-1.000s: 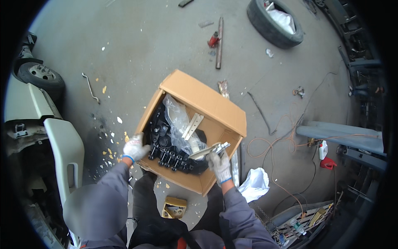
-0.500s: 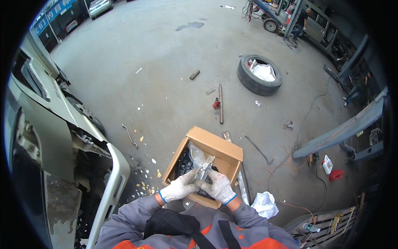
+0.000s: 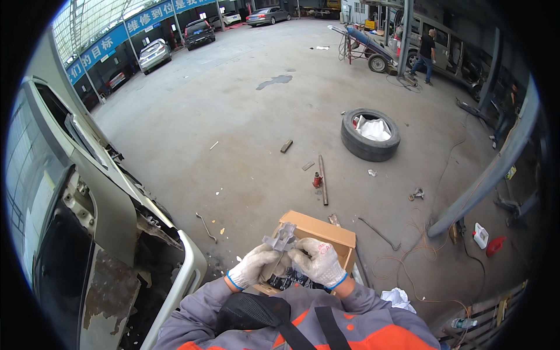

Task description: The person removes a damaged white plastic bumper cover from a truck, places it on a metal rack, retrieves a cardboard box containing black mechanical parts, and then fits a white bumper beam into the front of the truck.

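A small grey angular metal bracket (image 3: 282, 238) is pinched between the closed fingertips of both white-gloved hands, left hand (image 3: 255, 265) and right hand (image 3: 318, 261) equally near, its long axis tilted upward. Directly beneath, an open brown cardboard box (image 3: 326, 232) holds dark parts and clear plastic wrapping.

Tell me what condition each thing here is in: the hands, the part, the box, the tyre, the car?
Left hand: gloved, gripping the metal part.
Right hand: gloved, gripping the same part.
Metal part: grey, held up above the box.
Cardboard box: open, on the floor, dark parts inside.
Tyre: lying flat, white material in its middle.
Car body: stripped at the front, panels missing.
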`<state>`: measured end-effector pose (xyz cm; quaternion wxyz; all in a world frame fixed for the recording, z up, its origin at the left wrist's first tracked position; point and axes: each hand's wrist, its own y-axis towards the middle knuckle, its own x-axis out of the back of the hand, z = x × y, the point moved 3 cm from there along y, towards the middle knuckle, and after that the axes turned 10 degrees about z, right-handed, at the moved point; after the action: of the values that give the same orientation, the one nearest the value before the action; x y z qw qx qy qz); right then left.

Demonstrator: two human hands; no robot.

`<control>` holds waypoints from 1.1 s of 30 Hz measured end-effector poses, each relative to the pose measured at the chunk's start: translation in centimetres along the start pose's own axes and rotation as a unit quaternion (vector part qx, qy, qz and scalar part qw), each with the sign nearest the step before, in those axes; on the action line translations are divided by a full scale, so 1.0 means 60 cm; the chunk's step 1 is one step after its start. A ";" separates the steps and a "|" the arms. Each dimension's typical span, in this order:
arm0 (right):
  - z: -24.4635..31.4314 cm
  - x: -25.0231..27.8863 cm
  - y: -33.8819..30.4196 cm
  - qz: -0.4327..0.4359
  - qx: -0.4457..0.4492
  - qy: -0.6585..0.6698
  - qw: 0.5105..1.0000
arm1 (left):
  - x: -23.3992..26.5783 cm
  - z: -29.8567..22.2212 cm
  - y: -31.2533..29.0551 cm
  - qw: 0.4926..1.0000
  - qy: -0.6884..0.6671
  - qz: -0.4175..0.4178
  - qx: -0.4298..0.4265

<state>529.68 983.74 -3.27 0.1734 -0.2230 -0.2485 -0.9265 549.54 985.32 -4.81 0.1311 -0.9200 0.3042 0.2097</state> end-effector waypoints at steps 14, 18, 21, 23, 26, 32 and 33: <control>0.039 0.012 -0.007 0.021 0.037 0.158 0.987 | -0.083 -0.125 -0.006 0.734 0.649 -0.064 -0.187; 0.051 0.027 -0.004 0.009 0.014 0.200 0.980 | -0.083 -0.125 -0.009 0.795 0.589 -0.071 -0.127; 0.063 0.037 0.000 0.016 0.006 0.221 0.975 | -0.086 -0.133 -0.007 0.817 0.563 -0.078 -0.098; 0.077 0.038 0.020 0.021 0.008 0.228 0.973 | -0.086 -0.160 -0.007 0.826 0.549 -0.084 -0.092; 0.067 0.019 0.033 0.038 0.004 0.213 0.976 | -0.081 -0.174 -0.009 0.881 0.458 -0.083 -0.085; 0.076 0.021 0.052 0.051 0.056 0.131 0.988 | -0.064 -0.179 -0.014 0.950 0.309 -0.048 0.022; 0.089 0.027 0.050 0.067 0.019 0.175 0.982 | -0.057 -0.168 -0.014 0.952 0.302 -0.041 -0.003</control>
<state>531.38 983.84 2.85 0.2798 -0.0705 -0.2166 -0.9326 550.66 984.00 5.76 0.0391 -0.9524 0.2908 -0.0825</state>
